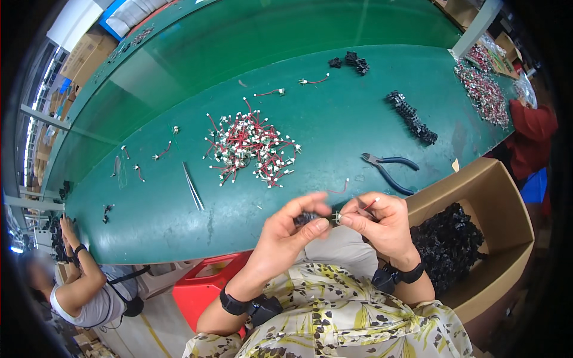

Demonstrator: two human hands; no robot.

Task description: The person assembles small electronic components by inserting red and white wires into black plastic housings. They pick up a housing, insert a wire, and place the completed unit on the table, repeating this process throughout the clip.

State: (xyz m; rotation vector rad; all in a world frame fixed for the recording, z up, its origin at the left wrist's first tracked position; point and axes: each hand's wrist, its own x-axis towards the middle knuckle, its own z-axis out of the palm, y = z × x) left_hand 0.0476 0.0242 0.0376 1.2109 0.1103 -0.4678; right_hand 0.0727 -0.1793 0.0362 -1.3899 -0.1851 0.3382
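Near the table's front edge my two hands meet in front of my body. Closed fingers of my left hand hold a small black plastic part; the fingertips are a little blurred. My right hand pinches a small white connector with a short red wire, its end pointing up and right. The two pieces are close together; whether they touch, I cannot tell. Beyond my hands lies a loose pile of white connectors with red wires. A single red wire rests just above my right hand.
Pliers with blue handles and tweezers lie on the green table. Right of me stands a cardboard box of black parts. Black part rows lie farther back. Other people sit at left and far right; a red stool is left.
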